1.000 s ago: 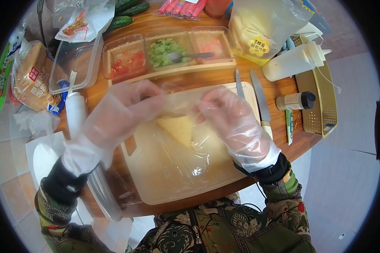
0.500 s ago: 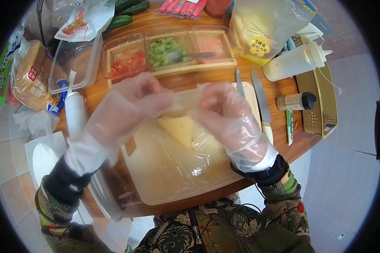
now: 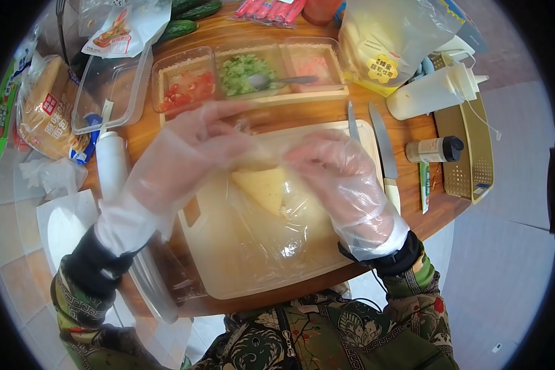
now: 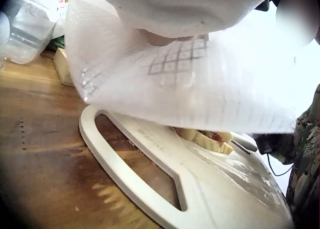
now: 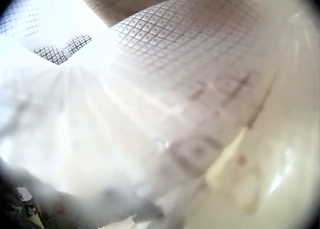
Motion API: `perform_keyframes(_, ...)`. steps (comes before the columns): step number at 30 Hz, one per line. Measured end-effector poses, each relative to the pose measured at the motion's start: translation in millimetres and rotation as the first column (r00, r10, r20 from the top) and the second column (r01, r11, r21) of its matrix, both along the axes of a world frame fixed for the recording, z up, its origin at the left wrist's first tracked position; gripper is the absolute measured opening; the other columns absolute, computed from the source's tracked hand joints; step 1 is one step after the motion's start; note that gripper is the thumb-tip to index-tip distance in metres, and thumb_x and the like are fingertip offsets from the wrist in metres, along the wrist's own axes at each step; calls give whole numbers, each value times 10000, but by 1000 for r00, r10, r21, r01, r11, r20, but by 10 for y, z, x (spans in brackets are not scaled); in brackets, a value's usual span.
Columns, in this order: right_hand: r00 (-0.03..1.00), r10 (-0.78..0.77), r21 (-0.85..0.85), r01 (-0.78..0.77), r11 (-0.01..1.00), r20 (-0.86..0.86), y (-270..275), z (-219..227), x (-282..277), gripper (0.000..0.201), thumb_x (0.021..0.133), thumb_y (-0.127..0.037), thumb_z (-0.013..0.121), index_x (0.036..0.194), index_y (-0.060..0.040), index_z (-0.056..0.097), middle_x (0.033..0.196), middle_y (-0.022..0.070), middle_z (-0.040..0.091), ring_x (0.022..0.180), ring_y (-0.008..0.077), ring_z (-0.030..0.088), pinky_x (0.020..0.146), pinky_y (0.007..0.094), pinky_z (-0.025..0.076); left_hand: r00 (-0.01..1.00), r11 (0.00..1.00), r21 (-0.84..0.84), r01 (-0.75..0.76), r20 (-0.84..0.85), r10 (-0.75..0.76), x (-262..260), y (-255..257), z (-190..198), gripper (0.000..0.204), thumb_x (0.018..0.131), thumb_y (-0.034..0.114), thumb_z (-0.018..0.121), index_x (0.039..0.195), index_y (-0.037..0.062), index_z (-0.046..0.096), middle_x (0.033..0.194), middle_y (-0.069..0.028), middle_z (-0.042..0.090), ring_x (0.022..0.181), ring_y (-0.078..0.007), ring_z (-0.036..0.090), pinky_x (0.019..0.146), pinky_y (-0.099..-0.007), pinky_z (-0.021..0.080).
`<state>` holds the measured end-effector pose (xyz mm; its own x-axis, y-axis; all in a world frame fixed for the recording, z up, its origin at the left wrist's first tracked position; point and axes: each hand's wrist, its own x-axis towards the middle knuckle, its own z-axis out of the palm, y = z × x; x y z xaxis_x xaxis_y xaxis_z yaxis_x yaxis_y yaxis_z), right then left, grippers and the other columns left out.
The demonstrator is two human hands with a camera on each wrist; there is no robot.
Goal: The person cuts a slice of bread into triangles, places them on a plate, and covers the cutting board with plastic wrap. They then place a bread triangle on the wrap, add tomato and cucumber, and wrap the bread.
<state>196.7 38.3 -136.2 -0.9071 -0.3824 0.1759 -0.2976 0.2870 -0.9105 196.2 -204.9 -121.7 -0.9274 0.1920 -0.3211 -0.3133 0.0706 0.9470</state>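
A wedge-shaped sandwich half (image 3: 262,188) lies on cling film (image 3: 290,243) spread over the cream cutting board (image 3: 228,277). Its cut side, with pale and red filling, shows in the left wrist view. Both hands wear clear plastic gloves and work above the sandwich, at the film's far edge. My left hand (image 3: 182,151) holds the film near the thumb tip, its index finger stretched out; motion blurs these fingertips. With curled fingers, my right hand (image 3: 348,179) pinches the film on the other side. Glove plastic covers most of both wrist views.
Behind the board stands a divided tray (image 3: 259,95) of chopped red and green pieces, with a spoon (image 3: 277,80) on it. Two knives (image 3: 382,139) lie to the right, near a squeeze bottle (image 3: 431,92) and a shaker (image 3: 435,149). Bagged bread (image 3: 49,108) and a long white tube (image 3: 112,163) are left.
The left index finger has straightened away from the thumb, toward the tray. The right hand has dipped slightly closer to the sandwich, which lies where it was.
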Motion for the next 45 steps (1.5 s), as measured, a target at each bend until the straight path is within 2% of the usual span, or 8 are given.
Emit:
perform_keyframes(2,1000,16,5,-16,1000,22,2,-8,3,100,905,-45,735,1005,-47,748,946,106,731,877,240,691,792,332,534,1000,1000,-14,13,-5,-13,-2,-14,-3,438,953,106,707,1368,4,609,1034,-19,705,930,-84,646,881,-228,495)
perform_keyframes(7,990,34,36,-39,999,136,-4,22,26,110,944,-68,699,1040,-33,739,947,113,744,875,239,704,772,336,533,997,998,28,56,43,-57,-12,-29,38,238,968,121,708,1165,-11,723,1022,-29,732,914,-76,645,839,-234,507)
perform_keyframes(12,969,32,-74,-14,997,245,-15,-34,58,131,992,-110,666,1064,-21,731,917,97,737,787,168,671,724,297,518,997,997,-41,70,20,-69,4,-28,76,230,986,147,699,1143,-20,722,1009,-24,730,894,-72,633,832,-231,497)
perform_keyframes(19,960,25,-65,-7,998,278,-29,-12,76,163,999,-127,677,1114,-26,730,879,77,724,749,120,630,690,272,500,989,974,-180,138,-19,-144,26,-3,153,250,1009,159,663,1161,-35,699,1009,-32,735,895,-72,641,822,-229,504)
perform_keyframes(28,917,30,-81,3,997,398,-35,110,87,198,1024,-155,658,1153,-20,723,839,4,681,754,55,567,671,240,473,983,977,-108,181,32,-179,65,1,183,234,997,174,676,1122,-21,706,999,-20,741,905,-57,639,825,-220,496)
perform_keyframes(30,802,-8,3,7,1000,597,-54,233,77,255,1019,-63,644,1248,47,654,1138,93,703,1032,148,682,903,280,550,982,975,-119,188,53,-183,79,-8,186,229,996,169,675,1116,-24,707,997,-14,740,904,-53,633,822,-218,492)
perform_keyframes(44,809,38,-21,-31,999,586,-26,210,71,288,1022,-49,631,1290,55,628,1201,105,696,1075,150,680,929,276,536,966,945,-206,256,35,-255,155,21,219,184,970,158,690,1056,-2,724,856,44,658,794,-34,556,693,-231,450)
perform_keyframes(45,816,37,1,-46,999,576,-23,201,71,286,1021,-48,633,1289,51,631,1204,104,694,1074,149,680,929,276,536,962,940,-231,251,-44,-268,164,16,151,187,966,163,695,1044,-5,724,837,41,647,770,-37,546,672,-237,445)
